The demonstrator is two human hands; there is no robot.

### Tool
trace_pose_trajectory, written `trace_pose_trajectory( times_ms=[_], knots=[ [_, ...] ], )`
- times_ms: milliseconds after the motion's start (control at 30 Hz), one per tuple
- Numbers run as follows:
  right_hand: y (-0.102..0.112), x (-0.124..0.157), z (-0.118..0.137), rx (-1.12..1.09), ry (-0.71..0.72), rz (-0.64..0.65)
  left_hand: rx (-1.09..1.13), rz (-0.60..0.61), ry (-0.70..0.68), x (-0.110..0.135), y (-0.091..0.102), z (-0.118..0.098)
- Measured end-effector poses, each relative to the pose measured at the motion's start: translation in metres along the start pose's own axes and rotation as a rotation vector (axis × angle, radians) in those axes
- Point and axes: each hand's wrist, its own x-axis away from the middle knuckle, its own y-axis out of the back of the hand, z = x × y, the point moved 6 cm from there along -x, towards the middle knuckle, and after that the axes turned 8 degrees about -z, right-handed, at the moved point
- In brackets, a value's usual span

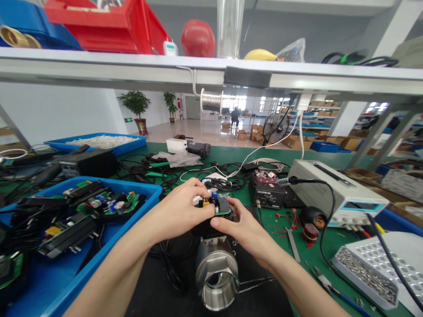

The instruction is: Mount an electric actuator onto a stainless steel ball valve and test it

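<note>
**Both hands on the board atop the valve**

My forearms come in from 7 and 5 o'clock and meet at centre. Left hand (180, 210) is curled, fingertips pinching the left edge of the small green circuit board (220, 205). Right hand (244, 229) grips its right side, thumb pressed along the near edge. Board sits on the black housing above the steel valve body (216, 273), threaded mouth facing me. Blue tray (99, 255) of boards at 9 o'clock, soldering station (266, 191) at 2.
</note>
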Motion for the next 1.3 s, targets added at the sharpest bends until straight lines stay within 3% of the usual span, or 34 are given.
trace_pose_trajectory(
  times_ms=[1300],
  knots=[
    [-0.0023,0.0004,-0.0011,0.019,0.022,-0.023,-0.027,-0.070,0.007,-0.0003,0.0094,-0.0069]
  ],
)
